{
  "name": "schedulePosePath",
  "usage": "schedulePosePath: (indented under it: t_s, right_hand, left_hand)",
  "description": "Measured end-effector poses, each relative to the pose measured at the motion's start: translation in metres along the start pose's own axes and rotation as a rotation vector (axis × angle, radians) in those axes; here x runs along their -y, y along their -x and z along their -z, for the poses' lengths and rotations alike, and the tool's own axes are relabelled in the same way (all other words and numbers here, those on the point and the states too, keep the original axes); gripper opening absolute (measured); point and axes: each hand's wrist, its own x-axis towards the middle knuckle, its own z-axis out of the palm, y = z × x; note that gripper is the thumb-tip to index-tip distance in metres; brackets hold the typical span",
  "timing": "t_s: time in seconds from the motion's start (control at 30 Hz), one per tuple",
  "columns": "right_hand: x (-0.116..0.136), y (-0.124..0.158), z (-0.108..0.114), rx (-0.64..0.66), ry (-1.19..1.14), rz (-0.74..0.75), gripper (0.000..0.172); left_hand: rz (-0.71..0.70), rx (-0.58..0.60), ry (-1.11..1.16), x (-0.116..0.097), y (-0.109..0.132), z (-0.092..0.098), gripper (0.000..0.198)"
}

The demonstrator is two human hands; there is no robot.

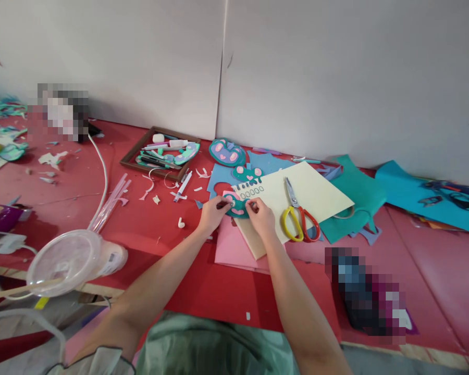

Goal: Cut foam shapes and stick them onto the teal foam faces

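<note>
Between my two hands is a teal paper cutout [238,209] with pink and pale pieces on it, above the corner of a cream sheet [269,208]. My left hand [214,212] pinches its left edge. On the opposite edge, the fingers of my right hand [260,214] are closed. Small drawn ovals mark the sheet just behind. Farther back lie a similar teal cutout [247,173] with pink spots and a rounder teal and purple one [227,152]. Scissors [294,211] with one yellow and one red handle rest on the sheet, right of my right hand.
A brown tray [130,160] of pens and cutouts stands at the back. Pink sheets [234,247] lie under the cream one; teal sheets [352,198] are at right. A clear-lidded tub [68,260] sits at the front left edge. Paper scraps and a white earbud [181,223] lie about.
</note>
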Motion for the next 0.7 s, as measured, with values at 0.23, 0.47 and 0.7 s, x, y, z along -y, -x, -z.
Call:
schedulePosePath:
  t_s: [0.23,0.47,0.7]
  right_hand:
    - [-0.0011,0.0012,-0.0001,0.006,-0.007,0.006,0.021]
    - [0.0011,0.0004,0.0003,0.002,0.0,0.006,0.019]
    - [0.0046,0.0019,0.0027,0.007,-0.026,-0.027,0.015]
  left_hand:
    - [-0.001,0.006,0.013,0.0018,-0.0001,-0.0004,0.005]
    - [0.005,0.01,0.016,0.0003,0.0001,-0.0001,0.004]
    - [-0.008,0.01,-0.017,-0.0006,0.0016,0.0005,0.002]
